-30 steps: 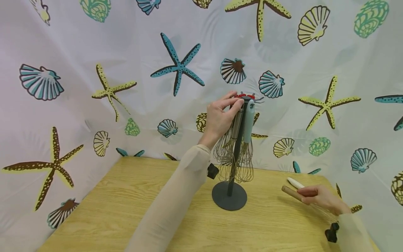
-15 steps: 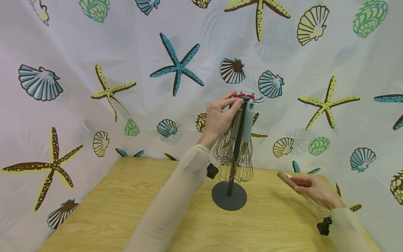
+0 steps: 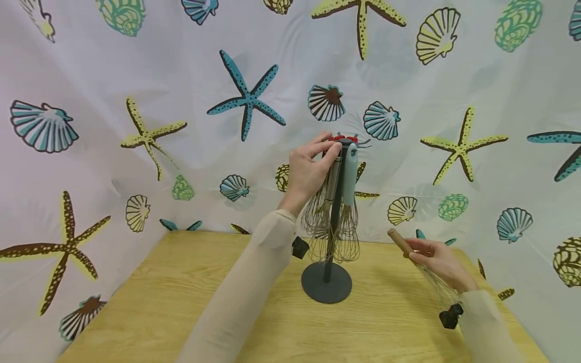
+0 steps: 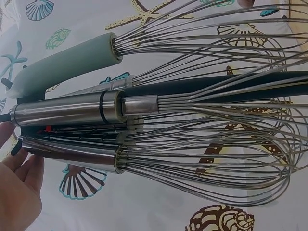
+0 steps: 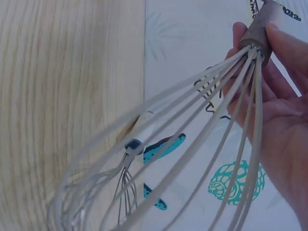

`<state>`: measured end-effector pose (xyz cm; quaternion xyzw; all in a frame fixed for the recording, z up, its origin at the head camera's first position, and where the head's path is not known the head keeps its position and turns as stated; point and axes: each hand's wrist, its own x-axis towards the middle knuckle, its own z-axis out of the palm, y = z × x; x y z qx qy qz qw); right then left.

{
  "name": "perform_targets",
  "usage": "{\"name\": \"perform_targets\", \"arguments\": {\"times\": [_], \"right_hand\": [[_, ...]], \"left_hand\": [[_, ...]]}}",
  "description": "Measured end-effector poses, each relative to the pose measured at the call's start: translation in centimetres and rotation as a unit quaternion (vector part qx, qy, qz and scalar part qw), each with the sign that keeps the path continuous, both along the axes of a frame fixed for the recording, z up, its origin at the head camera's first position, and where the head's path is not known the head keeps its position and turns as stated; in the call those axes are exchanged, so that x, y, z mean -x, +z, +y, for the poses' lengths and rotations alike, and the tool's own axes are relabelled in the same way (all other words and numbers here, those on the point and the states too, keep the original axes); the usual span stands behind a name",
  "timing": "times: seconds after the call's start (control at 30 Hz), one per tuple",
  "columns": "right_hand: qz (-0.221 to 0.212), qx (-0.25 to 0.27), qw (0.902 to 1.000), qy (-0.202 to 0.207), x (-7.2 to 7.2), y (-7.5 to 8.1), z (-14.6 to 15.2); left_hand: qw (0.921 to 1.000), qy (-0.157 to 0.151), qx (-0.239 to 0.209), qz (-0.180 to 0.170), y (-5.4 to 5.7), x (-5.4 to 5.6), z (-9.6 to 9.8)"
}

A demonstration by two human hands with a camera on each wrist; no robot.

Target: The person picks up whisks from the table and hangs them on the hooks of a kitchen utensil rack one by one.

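A dark stand (image 3: 327, 283) with a round base and hooks at its top holds several hanging wire whisks. One whisk (image 4: 72, 65) has a pale green handle; two steel-handled whisks (image 4: 67, 108) hang beside it. My left hand (image 3: 306, 169) grips the top of the stand, fingertips by the hooks and the steel handle ends. Over the table at the right, my right hand (image 3: 438, 259) holds a wooden-handled whisk (image 3: 400, 242) near where the wires begin. Its handle tilts up toward the stand, and its wire loops (image 5: 192, 130) point back toward the wrist.
Another whisk (image 5: 134, 146) with a pale handle and dark collar lies near the edge of the wooden table (image 3: 172, 302). A white curtain (image 3: 190, 60) printed with shells and starfish hangs behind the table and along both sides.
My right hand has lifted the wooden-handled whisk and moved it left, toward the stand. The left hand has stayed at the stand's top. The head view has shifted slightly.
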<state>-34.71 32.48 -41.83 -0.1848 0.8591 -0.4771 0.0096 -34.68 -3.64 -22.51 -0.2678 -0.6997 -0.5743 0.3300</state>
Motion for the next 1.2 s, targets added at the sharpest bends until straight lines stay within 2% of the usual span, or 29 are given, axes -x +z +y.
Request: {"name": "perform_targets", "arguments": {"times": [0.13, 0.27, 0.53, 0.77, 1.0, 1.2], "right_hand": [[0.0, 0.013, 0.9999, -0.009, 0.2, 0.5, -1.1], [0.019, 0.048, 0.9986, -0.005, 0.4, 1.4, -2.3], [0.079, 0.088, 0.9929, 0.018, 0.0, 4.2, -4.8], [0.088, 0.114, 0.9894, 0.018, -0.3, 6.1, -6.1], [0.1, 0.165, 0.9807, 0.03, -0.4, 7.0, -6.9], [0.107, 0.209, 0.9713, 0.036, -0.3, 7.0, -7.3]], "left_hand": [[0.9999, 0.017, 0.003, 0.002, -0.2, 0.0, -0.2], [0.9997, 0.022, 0.001, 0.006, -0.2, 0.0, -0.3], [0.9996, 0.025, 0.0, 0.01, 0.1, 0.0, -0.2], [0.9994, 0.033, 0.006, 0.012, 0.2, 0.1, -0.2], [0.9995, 0.031, 0.003, 0.009, 0.1, 0.3, -0.1], [0.9993, 0.035, 0.009, 0.011, 0.1, 0.3, 0.0]]}}
